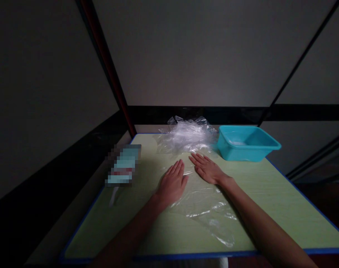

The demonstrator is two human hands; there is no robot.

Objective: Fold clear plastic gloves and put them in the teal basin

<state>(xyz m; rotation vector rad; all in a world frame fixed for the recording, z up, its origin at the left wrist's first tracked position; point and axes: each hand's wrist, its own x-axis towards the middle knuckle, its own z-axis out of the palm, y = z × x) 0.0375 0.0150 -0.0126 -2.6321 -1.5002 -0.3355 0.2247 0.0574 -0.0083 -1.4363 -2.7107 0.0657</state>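
A clear plastic bag [205, 208] lies spread on the pale green table [272, 208], with wrinkles and shine toward its near end. My left hand [173, 182] rests palm down on the bag's left side, fingers stretched out and pointing away from me. On its right side my right hand [208, 167] lies flat too, fingers extended toward the upper left. Neither hand grips anything. Just beyond my fingertips sits a crumpled heap of clear plastic bags [190, 134].
A turquoise plastic basin [247, 154] stands at the back right. On the left lies a blurred-out, pixelated flat object [124, 163], with a small whitish strip [113, 196] near it. Blue edging [186, 256] borders the table. Grey wall panels [197, 56] rise behind.
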